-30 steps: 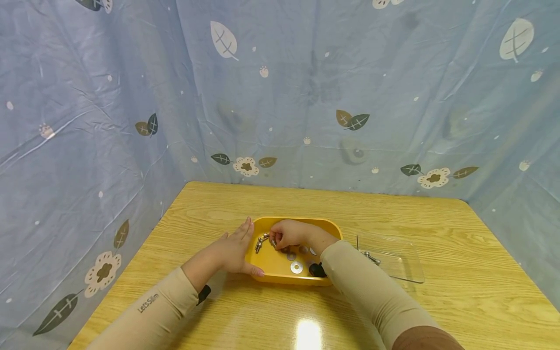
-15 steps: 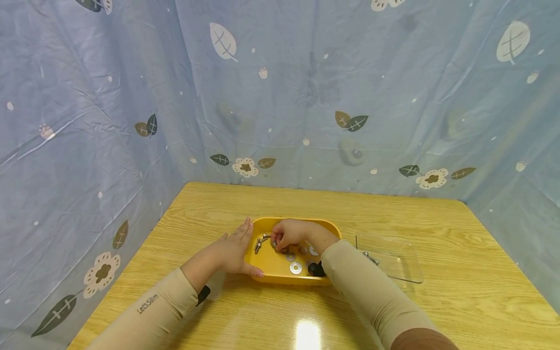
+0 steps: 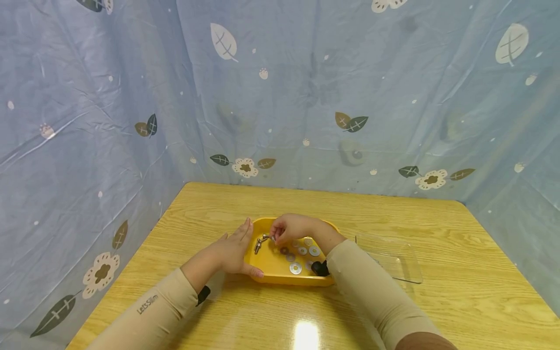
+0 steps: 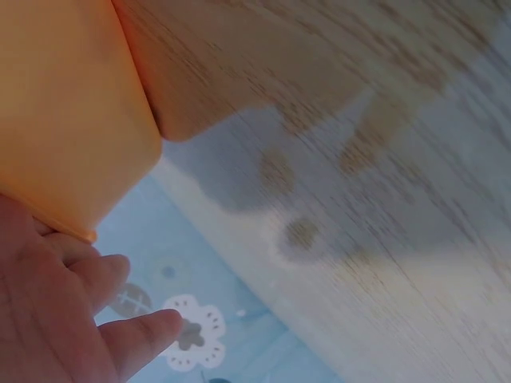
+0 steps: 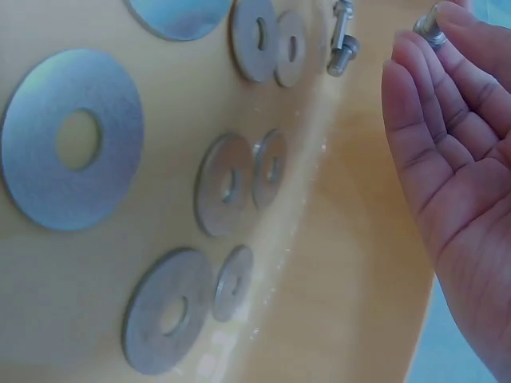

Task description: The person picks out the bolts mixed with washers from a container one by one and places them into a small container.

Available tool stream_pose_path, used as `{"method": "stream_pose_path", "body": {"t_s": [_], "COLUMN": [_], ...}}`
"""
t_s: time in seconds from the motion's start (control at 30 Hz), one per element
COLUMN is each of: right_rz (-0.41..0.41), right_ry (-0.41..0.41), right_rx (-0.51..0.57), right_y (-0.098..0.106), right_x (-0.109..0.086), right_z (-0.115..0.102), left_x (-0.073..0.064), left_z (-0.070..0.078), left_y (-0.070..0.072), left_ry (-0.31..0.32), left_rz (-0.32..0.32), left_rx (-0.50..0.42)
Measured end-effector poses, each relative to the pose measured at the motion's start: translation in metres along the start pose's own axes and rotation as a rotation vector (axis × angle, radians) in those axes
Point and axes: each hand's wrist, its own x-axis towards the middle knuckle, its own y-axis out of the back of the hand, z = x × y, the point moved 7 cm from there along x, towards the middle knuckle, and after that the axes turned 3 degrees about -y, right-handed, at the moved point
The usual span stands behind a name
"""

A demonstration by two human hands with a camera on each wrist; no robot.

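A shallow yellow tray stands on the wooden table. My left hand rests along its left end, fingers straight and spread at the far side, thumb on the near rim. Over the tray's far part, my right hand pinches a small silver bolt between thumb and fingertips. Two bolts lie near the tray's left end. Several flat metal washers of different sizes are spread over the tray floor below the right hand.
At the tray's near right corner lies a black object, partly behind the right sleeve. A clear plastic container sits on the table to the right, partly covered by the right arm. Patterned blue cloth hangs behind and at both sides.
My right hand has risen slightly toward the tray's far side with the bolt pinched, and more washers show beneath it. The left hand has stayed at the tray's left end.
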Motion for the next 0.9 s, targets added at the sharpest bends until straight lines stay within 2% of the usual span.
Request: {"method": "stream_pose_path", "body": {"t_s": [0.17,0.47,0.9], "right_rz": [0.018,0.045,0.095], "right_ry": [0.025,0.077,0.087], "right_rx": [-0.027,0.006,0.054], "right_y": [0.006,0.02,0.042], "right_x": [-0.006,-0.025,-0.056], "right_z": [-0.004,-0.012,-0.014], "left_x": [0.001,0.003,0.003], "left_z": [0.001,-0.002,0.0], "left_y": [-0.001,-0.002,-0.003], "left_ry": [0.0,0.006,-0.004], "left_rz": [-0.002,0.003,0.015], "left_rx": [-0.022,-0.02,-0.019]}}
